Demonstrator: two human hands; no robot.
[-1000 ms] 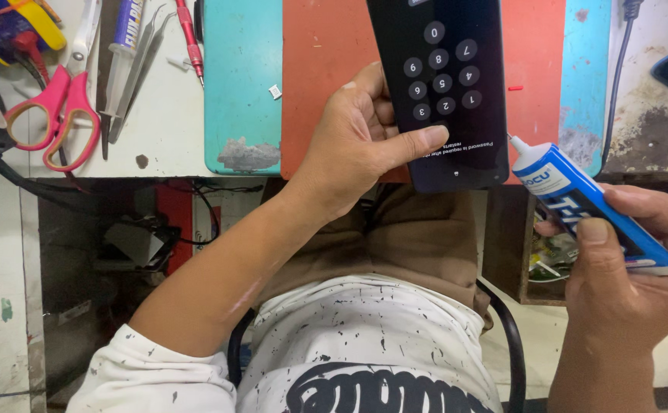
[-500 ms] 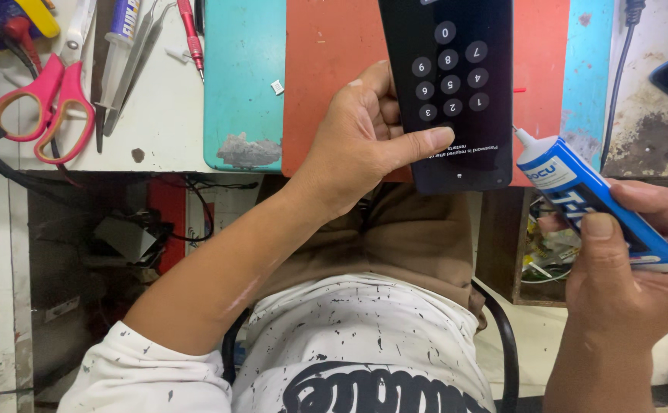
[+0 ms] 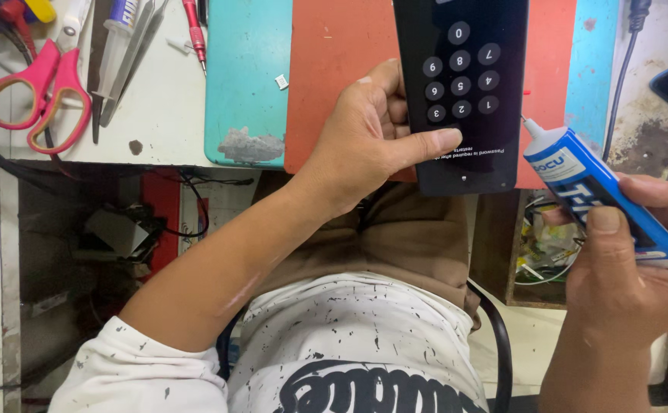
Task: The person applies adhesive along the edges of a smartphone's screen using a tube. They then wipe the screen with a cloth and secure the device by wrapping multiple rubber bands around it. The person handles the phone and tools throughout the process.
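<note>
Meanwhile, left hand [image 3: 364, 145] grips a lit smartphone [image 3: 464, 92] over the desk's orange mat [image 3: 334, 76] near edge, right hand [image 3: 632, 260] closed round a blue glue tube [image 3: 601, 199], nozzle just beside the phone's corner; gluing seemingly calls for steady aim.

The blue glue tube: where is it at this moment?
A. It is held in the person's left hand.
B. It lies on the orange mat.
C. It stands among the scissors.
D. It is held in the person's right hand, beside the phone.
D. The right hand grips the blue glue tube, its nozzle pointing toward the black phone, which the left hand holds over the orange mat.
</note>
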